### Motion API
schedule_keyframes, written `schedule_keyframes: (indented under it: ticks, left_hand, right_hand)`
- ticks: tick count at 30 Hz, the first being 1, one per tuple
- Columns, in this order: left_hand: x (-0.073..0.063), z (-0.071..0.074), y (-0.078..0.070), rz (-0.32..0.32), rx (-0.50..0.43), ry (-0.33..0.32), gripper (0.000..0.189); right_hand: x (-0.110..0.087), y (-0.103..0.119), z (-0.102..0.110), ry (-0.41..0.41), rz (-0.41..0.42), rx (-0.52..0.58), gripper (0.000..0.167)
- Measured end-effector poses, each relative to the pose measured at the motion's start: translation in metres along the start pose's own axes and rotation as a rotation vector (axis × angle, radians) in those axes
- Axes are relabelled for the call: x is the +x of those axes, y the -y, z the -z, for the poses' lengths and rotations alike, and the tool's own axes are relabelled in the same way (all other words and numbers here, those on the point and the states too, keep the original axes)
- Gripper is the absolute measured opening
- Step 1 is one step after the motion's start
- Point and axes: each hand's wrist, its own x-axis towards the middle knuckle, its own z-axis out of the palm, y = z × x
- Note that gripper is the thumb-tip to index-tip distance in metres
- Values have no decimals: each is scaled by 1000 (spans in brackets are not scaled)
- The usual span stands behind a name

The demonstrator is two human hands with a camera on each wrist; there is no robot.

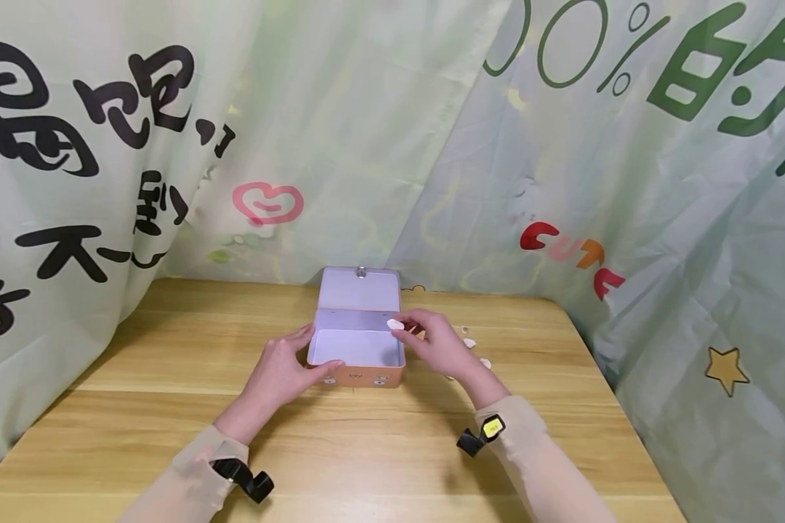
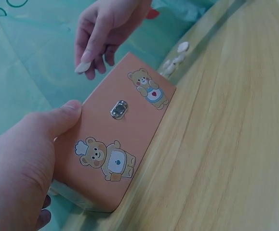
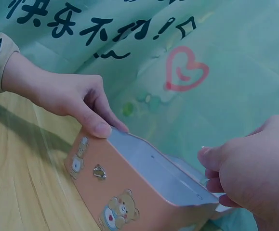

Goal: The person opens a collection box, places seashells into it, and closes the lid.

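Observation:
An orange tin box [image 1: 360,376] with bear pictures on its front stands on the table, its hinged lid [image 1: 358,289] tipped back and its pale lavender inside showing. My left hand [image 1: 280,369] grips the box at its left side, the thumb on the front rim and the fingers along the side wall. Over the box's right edge, my right hand [image 1: 441,344] pinches a flat white shell-like piece [image 1: 395,324] between thumb and fingers. In the left wrist view this piece [image 2: 83,67] hangs above the rim, apart from the box.
Several more small white shell-like pieces [image 1: 469,343] lie on the wooden table [image 1: 366,450] to the right of the box, partly behind my right hand and forearm. A printed cloth curtain [image 1: 366,145] hangs behind the table and along both sides.

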Motion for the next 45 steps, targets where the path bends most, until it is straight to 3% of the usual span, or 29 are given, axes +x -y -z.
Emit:
schedule_keyframes:
  ticks: [8,18,34,45]
  left_hand:
    - [0,-1,1,-33,13,-10,104]
    - [-1,0,0,-47,16,-19,105]
    - [-2,-1,0,-31,8,-5,102]
    - [-2,-1,1,-4,-1,10,101]
  right_hand:
    - [16,-2,-19,64,47,14,22]
    - [29,3,-37,116,33,-7,22]
    - [41,5,-52,166,110,-29,14]
    - [41,2,-50,174,88,14,32]
